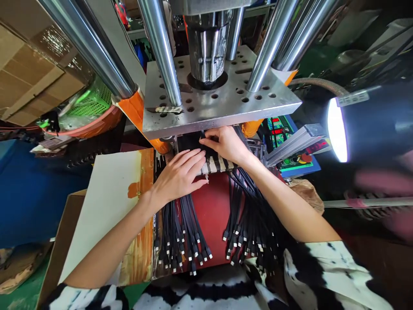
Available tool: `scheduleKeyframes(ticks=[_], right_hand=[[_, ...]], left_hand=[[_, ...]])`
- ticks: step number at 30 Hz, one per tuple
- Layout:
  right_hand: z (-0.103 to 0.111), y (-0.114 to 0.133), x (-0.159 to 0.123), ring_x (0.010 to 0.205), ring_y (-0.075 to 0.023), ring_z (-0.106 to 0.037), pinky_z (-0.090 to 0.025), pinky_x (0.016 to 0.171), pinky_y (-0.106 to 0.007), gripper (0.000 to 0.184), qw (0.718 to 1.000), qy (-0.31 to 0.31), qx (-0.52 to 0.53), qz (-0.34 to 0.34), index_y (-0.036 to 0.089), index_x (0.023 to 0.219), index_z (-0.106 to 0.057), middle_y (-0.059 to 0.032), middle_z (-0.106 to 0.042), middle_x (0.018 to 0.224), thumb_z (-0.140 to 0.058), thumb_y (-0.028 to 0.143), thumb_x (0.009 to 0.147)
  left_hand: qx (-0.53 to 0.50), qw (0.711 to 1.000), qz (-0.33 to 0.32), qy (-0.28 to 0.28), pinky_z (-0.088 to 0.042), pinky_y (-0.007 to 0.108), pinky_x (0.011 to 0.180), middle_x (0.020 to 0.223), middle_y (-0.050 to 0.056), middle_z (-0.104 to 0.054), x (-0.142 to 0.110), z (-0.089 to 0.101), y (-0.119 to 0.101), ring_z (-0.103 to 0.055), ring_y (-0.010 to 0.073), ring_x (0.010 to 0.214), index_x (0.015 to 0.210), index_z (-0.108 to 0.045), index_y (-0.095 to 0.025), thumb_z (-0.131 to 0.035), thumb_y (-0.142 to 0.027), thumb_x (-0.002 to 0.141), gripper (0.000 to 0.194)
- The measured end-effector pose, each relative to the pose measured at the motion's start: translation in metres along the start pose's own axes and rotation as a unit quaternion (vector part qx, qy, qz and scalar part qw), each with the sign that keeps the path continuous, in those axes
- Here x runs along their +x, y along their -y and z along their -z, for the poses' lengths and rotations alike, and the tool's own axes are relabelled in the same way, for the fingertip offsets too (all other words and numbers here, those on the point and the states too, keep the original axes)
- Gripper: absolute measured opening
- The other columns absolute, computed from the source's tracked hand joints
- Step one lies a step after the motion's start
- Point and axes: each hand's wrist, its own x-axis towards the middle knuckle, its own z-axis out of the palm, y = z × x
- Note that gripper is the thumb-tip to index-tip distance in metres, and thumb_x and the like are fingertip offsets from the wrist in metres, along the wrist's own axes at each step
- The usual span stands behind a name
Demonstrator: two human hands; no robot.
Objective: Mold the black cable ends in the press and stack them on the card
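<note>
My left hand (180, 174) lies over the front left of a mould fixture with a black-and-pale striped edge (219, 164), fingers stretched out and thumb apart. My right hand (227, 144) is just under the front of the steel press plate (222, 116). Its thumb and forefinger pinch a small black piece (202, 135), perhaps a cable end; its lower part is hidden. Below the hands, one bundle of black USB cables (187, 219) hangs at left and another bundle of black cables (247, 211) at right, pale metal plugs toward me. Between them shows a red surface (211, 206).
Steel columns (164, 56) and a central ram (208, 51) stand over the plate. A white board (97, 202) lies at left, near a basket (93, 125). To the right are a control panel (280, 133), a metal bracket (295, 142) and a bright lamp (337, 129).
</note>
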Motion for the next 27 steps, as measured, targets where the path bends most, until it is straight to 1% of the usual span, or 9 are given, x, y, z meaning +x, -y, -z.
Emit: scheduleKeyframes(ticks=[3,7,11,13,15,17,20,23,27], right_hand=[[0.003,-0.006,-0.001,0.062,-0.0122,-0.045,-0.035,0.059,-0.028,0.022,0.994,0.034,0.102,-0.037,0.02,0.077,-0.06,0.0038,-0.057,0.069,-0.072,0.031,0.092],[0.001,-0.012,0.002,0.058,-0.0119,-0.05,-0.039,0.053,-0.026,0.026,0.986,0.056,0.146,-0.062,0.019,0.078,-0.062,0.0023,-0.062,0.07,-0.078,0.038,0.088],[0.0,-0.005,-0.005,0.06,-0.0143,-0.057,-0.048,0.058,-0.029,0.014,0.996,-0.032,0.043,-0.072,0.015,0.091,-0.072,-0.0031,-0.07,0.081,-0.076,0.029,0.091],[0.003,0.003,-0.02,0.078,-0.0195,-0.066,-0.055,0.074,-0.033,0.019,0.996,-0.065,-0.049,-0.037,0.013,0.108,-0.078,-0.0096,-0.073,0.099,-0.068,0.022,0.096],[0.007,0.013,-0.037,0.097,-0.0241,-0.069,-0.056,0.09,-0.036,0.032,0.988,-0.035,-0.15,-0.002,0.015,0.118,-0.081,-0.0134,-0.07,0.112,-0.057,0.013,0.098],[0.009,0.023,-0.05,0.102,-0.0265,-0.069,-0.056,0.092,-0.037,0.044,0.968,0.035,-0.247,0.0,0.018,0.126,-0.081,-0.0149,-0.068,0.115,-0.049,0.008,0.097],[0.004,0.033,-0.046,0.097,-0.0278,-0.071,-0.055,0.08,-0.035,0.051,0.929,0.09,-0.355,-0.049,0.021,0.143,-0.073,-0.0178,-0.069,0.12,-0.046,0.011,0.101],[-0.006,0.033,-0.018,0.101,-0.0312,-0.072,-0.055,0.077,-0.037,0.05,0.911,0.082,-0.396,-0.079,0.016,0.145,-0.069,-0.0228,-0.071,0.125,-0.04,0.014,0.104],[-0.01,0.019,0.03,0.113,-0.0359,-0.069,-0.054,0.093,-0.045,0.049,0.914,0.085,-0.389,-0.082,0.01,0.136,-0.071,-0.0256,-0.075,0.125,-0.032,0.012,0.105]], left_hand=[[0.017,0.999,0.035,0.011,-0.041,0.063,0.128,0.159,0.023,-0.06,0.002,-0.002,-0.009,-0.052,0.0378,0.153,0.149,-0.061,-0.013,-0.065,-0.043,0.105,0.054],[0.05,0.995,0.084,0.007,-0.038,0.063,0.129,0.16,0.024,-0.058,0.004,-0.009,-0.031,-0.051,0.0385,0.154,0.151,-0.061,-0.015,-0.063,-0.044,0.106,0.054],[0.109,0.982,0.152,0.014,-0.038,0.065,0.128,0.163,0.032,-0.052,0.011,-0.016,-0.058,-0.048,0.045,0.155,0.154,-0.057,-0.006,-0.061,-0.041,0.107,0.059],[0.116,0.978,0.17,0.025,-0.035,0.065,0.129,0.165,0.034,-0.049,0.014,-0.017,-0.065,-0.045,0.0469,0.156,0.156,-0.054,-0.003,-0.061,-0.047,0.106,0.067],[0.102,0.979,0.175,0.032,-0.032,0.064,0.131,0.166,0.033,-0.047,0.017,-0.015,-0.065,-0.042,0.0456,0.159,0.158,-0.052,-0.002,-0.058,-0.052,0.106,0.072],[0.079,0.98,0.179,0.035,-0.031,0.061,0.132,0.169,0.03,-0.045,0.022,-0.011,-0.057,-0.041,0.042,0.161,0.158,-0.052,-0.002,-0.051,-0.052,0.109,0.07],[0.063,0.979,0.191,0.034,-0.032,0.059,0.132,0.169,0.027,-0.046,0.032,-0.006,-0.033,-0.041,0.0382,0.161,0.157,-0.052,-0.003,-0.041,-0.043,0.113,0.061],[0.062,0.98,0.188,0.03,-0.038,0.06,0.126,0.158,0.03,-0.057,0.049,-0.005,-0.003,-0.052,0.0401,0.151,0.15,-0.057,-0.001,-0.039,-0.036,0.112,0.054],[0.018,0.98,0.2,0.001,-0.049,0.052,0.115,0.125,0.028,-0.076,0.08,-0.01,0.034,-0.07,0.038,0.126,0.121,-0.071,-0.004,-0.041,-0.028,0.11,0.04]])
